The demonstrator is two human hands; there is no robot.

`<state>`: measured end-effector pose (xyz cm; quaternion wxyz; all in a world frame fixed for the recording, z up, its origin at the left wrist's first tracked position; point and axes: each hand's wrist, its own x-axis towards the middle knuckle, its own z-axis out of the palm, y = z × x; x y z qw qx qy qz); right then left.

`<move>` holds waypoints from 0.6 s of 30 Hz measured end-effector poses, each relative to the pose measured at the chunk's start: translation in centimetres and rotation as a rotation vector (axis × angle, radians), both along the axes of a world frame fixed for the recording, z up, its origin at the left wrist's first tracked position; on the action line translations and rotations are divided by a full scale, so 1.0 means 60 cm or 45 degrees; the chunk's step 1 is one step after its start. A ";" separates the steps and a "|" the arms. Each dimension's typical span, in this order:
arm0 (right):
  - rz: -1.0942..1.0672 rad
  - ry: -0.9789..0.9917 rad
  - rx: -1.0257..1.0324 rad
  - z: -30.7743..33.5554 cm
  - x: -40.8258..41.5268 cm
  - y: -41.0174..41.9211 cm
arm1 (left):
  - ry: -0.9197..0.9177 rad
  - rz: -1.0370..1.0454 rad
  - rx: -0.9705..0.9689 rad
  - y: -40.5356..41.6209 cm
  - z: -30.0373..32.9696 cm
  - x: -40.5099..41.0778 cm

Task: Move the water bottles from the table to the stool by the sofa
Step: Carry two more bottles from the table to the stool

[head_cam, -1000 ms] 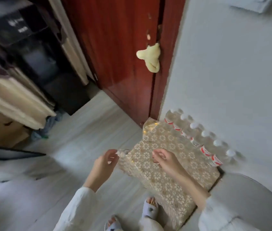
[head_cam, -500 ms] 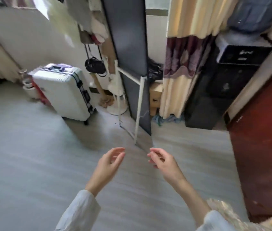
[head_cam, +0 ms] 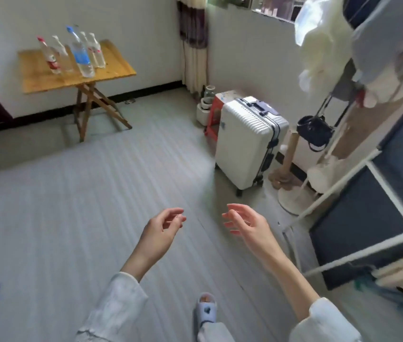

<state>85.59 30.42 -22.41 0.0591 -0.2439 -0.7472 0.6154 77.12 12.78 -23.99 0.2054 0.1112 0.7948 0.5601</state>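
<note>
**Empty hands, bottles across the room**

Grey plank flooring fills the room ahead of you. Your fingers are loosely curled and spread, gripping nothing: the left hand and right hand hang apart over the bare floor, palms turned toward each other, white sleeves behind them. One slippered foot shows near the bottom edge. To the right stands a white suitcase, with a red stool just beyond it by the wall. Far left, against the wall, a wooden folding table carries the water bottles, clustered upright, well apart from both hands.
</note>
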 end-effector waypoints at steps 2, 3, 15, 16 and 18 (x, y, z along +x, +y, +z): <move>0.098 0.032 -0.006 0.004 -0.092 0.010 | 0.024 0.084 -0.009 0.000 0.003 -0.068; 0.145 0.047 -0.011 0.007 -0.139 0.015 | 0.039 0.130 -0.011 0.001 0.007 -0.104; 0.558 0.107 -0.077 0.035 -0.618 0.017 | 0.044 0.535 0.007 -0.019 0.014 -0.456; 0.570 0.107 -0.083 0.031 -0.655 0.016 | 0.050 0.554 0.010 -0.020 0.012 -0.491; 0.591 0.111 -0.083 0.024 -0.732 0.012 | 0.058 0.582 0.012 -0.023 0.004 -0.564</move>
